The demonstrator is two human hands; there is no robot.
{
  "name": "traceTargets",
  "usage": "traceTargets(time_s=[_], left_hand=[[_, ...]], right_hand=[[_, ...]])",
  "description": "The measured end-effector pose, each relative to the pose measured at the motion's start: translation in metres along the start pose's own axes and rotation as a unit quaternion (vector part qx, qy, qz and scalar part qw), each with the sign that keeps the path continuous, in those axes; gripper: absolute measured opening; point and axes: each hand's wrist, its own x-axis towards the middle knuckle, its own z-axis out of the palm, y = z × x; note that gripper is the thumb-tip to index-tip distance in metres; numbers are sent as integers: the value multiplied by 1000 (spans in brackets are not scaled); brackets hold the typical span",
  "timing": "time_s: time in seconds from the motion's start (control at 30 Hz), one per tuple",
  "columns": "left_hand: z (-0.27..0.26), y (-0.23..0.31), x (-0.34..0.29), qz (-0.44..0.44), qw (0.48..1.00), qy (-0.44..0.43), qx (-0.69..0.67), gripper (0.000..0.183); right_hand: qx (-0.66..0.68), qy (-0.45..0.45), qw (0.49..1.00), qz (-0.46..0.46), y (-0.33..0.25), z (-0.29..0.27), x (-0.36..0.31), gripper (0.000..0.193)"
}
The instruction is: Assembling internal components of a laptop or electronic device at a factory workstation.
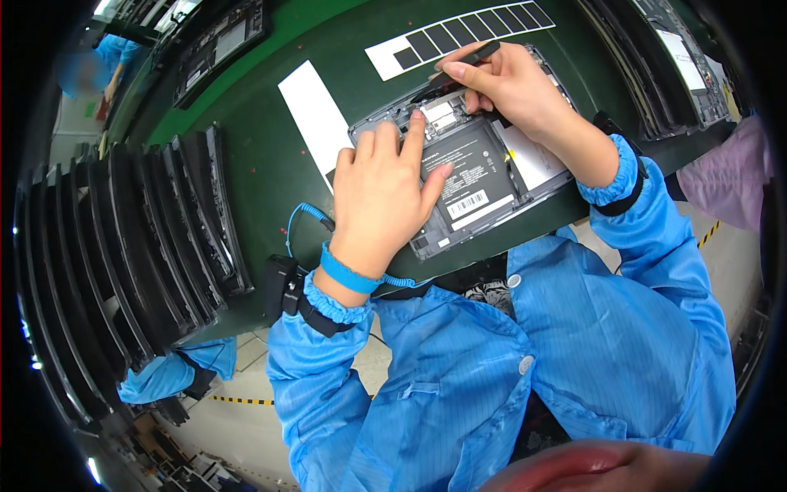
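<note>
An opened tablet-like device (422,246) lies in front of me on the dark green bench, its inside facing up. A large black battery (471,168) with a white barcode label fills its middle, and silvery circuit parts (443,113) run along its far edge. My left hand (381,180) rests open on the device's left part, its index fingertip touching near the circuit parts. In my right hand (525,90) is a slim black tool that looks like tweezers (482,54), pinched over the far edge. The tool's tip cannot be made out clearly.
A white sheet with several black pads (379,62) lies beyond the device, and a plain white strip (311,111) to its left. Dark panels (123,246) stand in a row at left, more (627,66) at right. A blue coiled cord (305,210) reaches my left wrist. A co-worker's pink sleeve (730,176) is at right.
</note>
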Motion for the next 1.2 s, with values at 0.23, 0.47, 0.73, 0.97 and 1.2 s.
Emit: traceTargets(time_s=[0.23, 0.47, 0.73, 0.97, 1.2], left_hand=[[-2, -4, -6, 7, 998, 52, -21, 51], [-27, -33, -57, -152, 971, 137, -127, 28], [6, -29, -76, -198, 976, 73, -61, 59], [-2, -28, -75, -234, 965, 73, -88, 64], [4, -30, -76, -200, 973, 98, -55, 65]], right_hand=[[19, 5, 1000, -23, -9, 0, 1, 25], [1, -71, 995, -69, -37, 60, -5, 24], [-172, -62, 975, -127, -22, 99, 4, 22], [-187, -36, 974, -125, -24, 104, 5, 23], [-189, -23, 969, -159, -19, 106, 5, 24]])
